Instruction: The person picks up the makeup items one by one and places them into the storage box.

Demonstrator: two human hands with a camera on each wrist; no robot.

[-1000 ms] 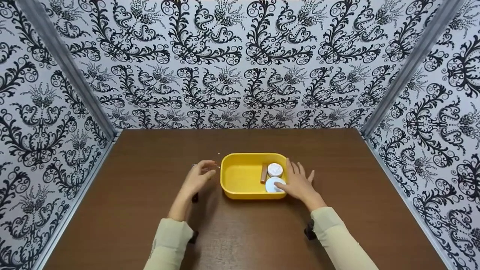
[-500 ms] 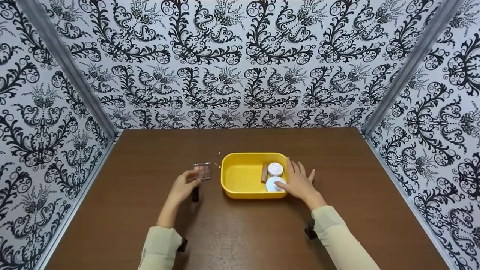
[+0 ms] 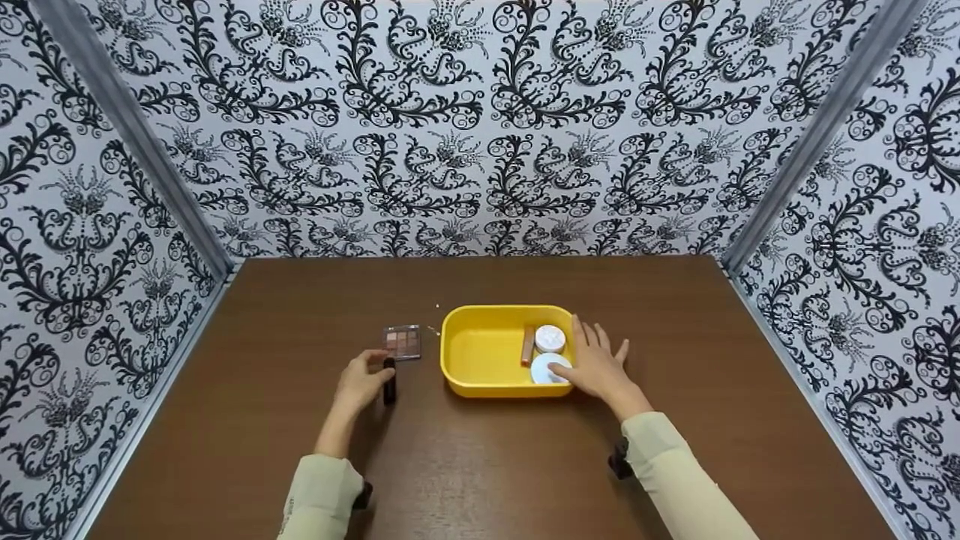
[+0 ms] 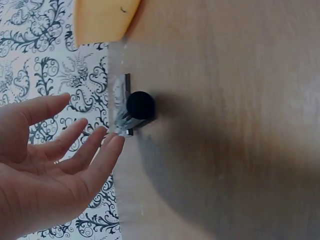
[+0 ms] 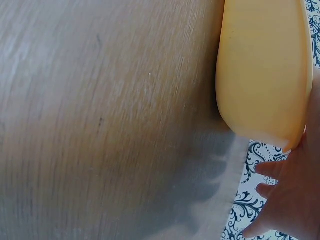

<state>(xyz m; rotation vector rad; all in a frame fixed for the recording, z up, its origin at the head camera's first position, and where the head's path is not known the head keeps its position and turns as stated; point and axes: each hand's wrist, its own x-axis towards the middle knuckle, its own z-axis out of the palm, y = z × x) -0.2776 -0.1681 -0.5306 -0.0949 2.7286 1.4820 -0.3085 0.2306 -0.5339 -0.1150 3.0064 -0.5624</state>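
In the head view my left hand (image 3: 361,381) is at a black tube (image 3: 389,381) that lies on the table. The left wrist view shows its fingers parted and loosely bent, beside the tube's round end (image 4: 141,105). Just beyond lies a clear-cased eyeshadow palette (image 3: 403,342). My right hand (image 3: 602,370) rests on the right rim of a yellow bin (image 3: 480,391), thumb reaching inside over a white round lid (image 3: 545,367), the other fingers spread outside. Also in the bin are a white round jar (image 3: 550,339) and a slim brown tube (image 3: 528,346).
The brown table (image 3: 480,465) is bounded by patterned walls (image 3: 480,150) at the back and both sides. Small shiny bits (image 3: 433,331) lie on it between the palette and the bin. The left half of the bin shows its bare yellow floor.
My left hand has moved left and toward me, from over the palette to the black tube, uncovering the palette. The right hand and the bin have stayed in place.
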